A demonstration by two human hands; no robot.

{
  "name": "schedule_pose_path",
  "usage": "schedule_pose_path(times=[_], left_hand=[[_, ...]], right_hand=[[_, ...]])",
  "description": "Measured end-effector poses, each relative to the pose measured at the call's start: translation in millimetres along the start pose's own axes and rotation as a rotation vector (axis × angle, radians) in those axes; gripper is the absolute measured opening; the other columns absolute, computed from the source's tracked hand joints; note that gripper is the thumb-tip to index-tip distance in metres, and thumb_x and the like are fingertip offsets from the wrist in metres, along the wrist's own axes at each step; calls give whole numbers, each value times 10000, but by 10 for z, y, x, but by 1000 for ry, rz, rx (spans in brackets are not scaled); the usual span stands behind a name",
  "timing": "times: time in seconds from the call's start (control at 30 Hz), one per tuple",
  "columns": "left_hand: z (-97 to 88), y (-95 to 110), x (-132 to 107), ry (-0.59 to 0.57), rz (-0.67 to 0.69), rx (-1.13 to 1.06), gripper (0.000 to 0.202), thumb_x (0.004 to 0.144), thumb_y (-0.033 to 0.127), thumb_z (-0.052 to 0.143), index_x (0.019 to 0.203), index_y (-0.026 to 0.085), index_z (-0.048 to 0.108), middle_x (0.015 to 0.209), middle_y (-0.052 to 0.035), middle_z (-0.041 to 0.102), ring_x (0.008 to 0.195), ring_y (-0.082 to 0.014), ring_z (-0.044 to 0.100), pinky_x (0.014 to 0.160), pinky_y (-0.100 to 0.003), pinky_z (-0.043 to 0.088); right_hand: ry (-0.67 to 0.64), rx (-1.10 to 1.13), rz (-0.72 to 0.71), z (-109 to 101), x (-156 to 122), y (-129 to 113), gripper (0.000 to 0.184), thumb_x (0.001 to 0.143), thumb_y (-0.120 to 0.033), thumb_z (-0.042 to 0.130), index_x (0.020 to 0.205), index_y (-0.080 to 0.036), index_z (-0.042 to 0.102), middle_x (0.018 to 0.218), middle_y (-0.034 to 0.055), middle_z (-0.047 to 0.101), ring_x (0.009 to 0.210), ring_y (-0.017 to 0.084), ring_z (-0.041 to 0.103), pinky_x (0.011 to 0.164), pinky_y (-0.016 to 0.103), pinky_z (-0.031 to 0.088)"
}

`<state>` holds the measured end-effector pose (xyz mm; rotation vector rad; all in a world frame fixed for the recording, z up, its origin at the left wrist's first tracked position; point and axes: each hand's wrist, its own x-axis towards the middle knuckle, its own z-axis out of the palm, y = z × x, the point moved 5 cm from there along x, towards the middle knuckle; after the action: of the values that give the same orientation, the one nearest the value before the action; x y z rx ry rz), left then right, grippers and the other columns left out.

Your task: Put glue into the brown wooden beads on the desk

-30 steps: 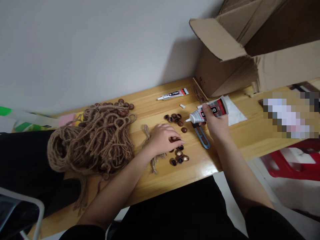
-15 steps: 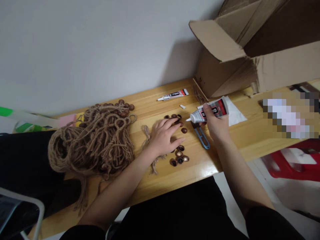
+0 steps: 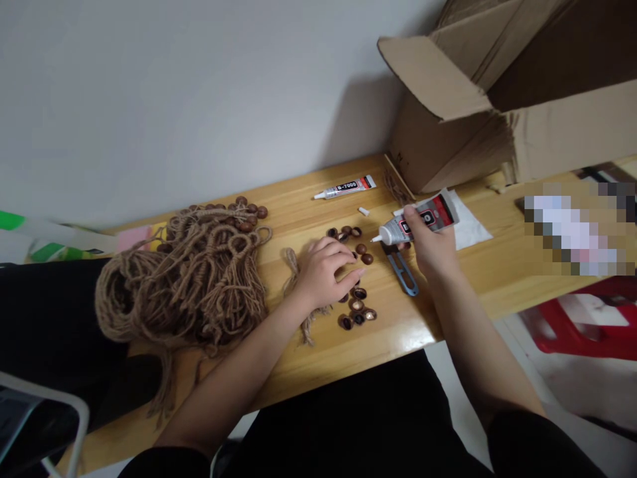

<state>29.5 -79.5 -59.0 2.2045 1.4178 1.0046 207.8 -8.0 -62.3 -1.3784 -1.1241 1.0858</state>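
My right hand point(image 3: 432, 244) is wrapped round a large glue tube point(image 3: 398, 228), its white nozzle pointing left above the wooden table. My left hand point(image 3: 326, 272) rests low over the table, thumb apart from the slightly bent fingers, with the fingertips beside several brown nutshell pieces point(image 3: 358, 293). Some of these are hollow halves facing up. Just right of the left fingers lie two round brown shells point(image 3: 367, 259). Beneath the tube is a blue-handled thread snipper point(image 3: 404, 271). A short knotted jute cord point(image 3: 291, 262) lies partly hidden behind my left hand.
A heap of jute cords point(image 3: 199, 285) with brown beads fills the table's left. At the back lie a smaller B-7000 glue tube point(image 3: 346, 188) and a white cap point(image 3: 363, 211). A cardboard box point(image 3: 448, 143) stands back right, near a white sheet point(image 3: 470, 222).
My left hand has drawn back slightly to the left and its fingers have bent more, uncovering shells near the fingertips. My right hand holds the tube almost in place.
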Motion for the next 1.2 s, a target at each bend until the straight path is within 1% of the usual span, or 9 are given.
schedule_pose_path(times=[0.17, 0.23, 0.3, 0.4, 0.53, 0.7, 0.8, 0.93, 1.2], left_hand=[[-12, -4, -7, 56, 30, -19, 118, 795, 239, 587, 747, 185, 679, 782, -48, 675, 797, -197, 591, 761, -369, 467], [-27, -38, -17, 112, -5, -20, 121, 769, 150, 554, 769, 172, 672, 808, -57, 679, 811, -203, 599, 770, -371, 475], [-38, -92, -26, 158, -78, -27, 214, 730, 66, 500, 820, 167, 665, 855, -61, 683, 840, -204, 605, 788, -370, 485], [-10, -143, -21, 123, -149, -15, 325, 692, 4, 452, 868, 176, 664, 900, -54, 682, 868, -199, 604, 812, -364, 492], [50, -122, 6, -4, -125, 92, 262, 740, 57, 498, 885, 179, 680, 942, -64, 679, 911, -225, 585, 843, -398, 473], [72, -110, 14, -71, -141, 167, 188, 771, 141, 563, 909, 187, 682, 956, -64, 658, 914, -241, 565, 835, -411, 459], [81, -107, 8, -92, -141, 178, 195, 768, 178, 598, 946, 181, 675, 970, -64, 648, 932, -249, 559, 851, -420, 446], [91, -109, -1, -92, -136, 181, 193, 784, 226, 619, 968, 193, 668, 976, -58, 639, 948, -247, 558, 855, -418, 435], [102, -119, 6, -103, -132, 157, 162, 789, 282, 679, 935, 211, 682, 936, -38, 636, 928, -231, 563, 847, -404, 430]], right_hand=[[-375, 127, 186, 239, -140, 14, 454, 633, -568, 693, 511, -184, 484, 397, -20, 461, 366, 81, 412, 371, 232, 315], [-460, 163, 216, 308, -197, -1, 462, 623, -568, 701, 497, -174, 494, 394, -14, 471, 360, 73, 409, 370, 224, 316], [-489, 178, 257, 343, -231, 14, 461, 610, -552, 720, 497, -172, 483, 402, -19, 476, 358, 61, 395, 360, 212, 300], [-518, 165, 338, 371, -255, 86, 438, 574, -526, 756, 551, -174, 496, 463, -23, 521, 370, 59, 406, 338, 207, 273], [-522, 157, 320, 385, -239, 117, 442, 556, -538, 765, 568, -176, 511, 488, -27, 532, 387, 66, 434, 344, 214, 291], [-490, 174, 280, 380, -212, 68, 476, 553, -574, 755, 539, -180, 488, 432, -44, 481, 383, 62, 416, 390, 223, 324], [-503, 185, 263, 380, -210, 46, 486, 572, -585, 742, 524, -182, 475, 407, -48, 450, 400, 67, 428, 435, 229, 340], [-504, 202, 246, 380, -207, 42, 473, 582, -574, 742, 525, -184, 480, 418, -46, 453, 404, 67, 415, 432, 231, 312], [-382, 227, 209, 303, -135, 35, 484, 560, -567, 759, 512, -182, 470, 407, -42, 451, 387, 61, 388, 423, 228, 302]])
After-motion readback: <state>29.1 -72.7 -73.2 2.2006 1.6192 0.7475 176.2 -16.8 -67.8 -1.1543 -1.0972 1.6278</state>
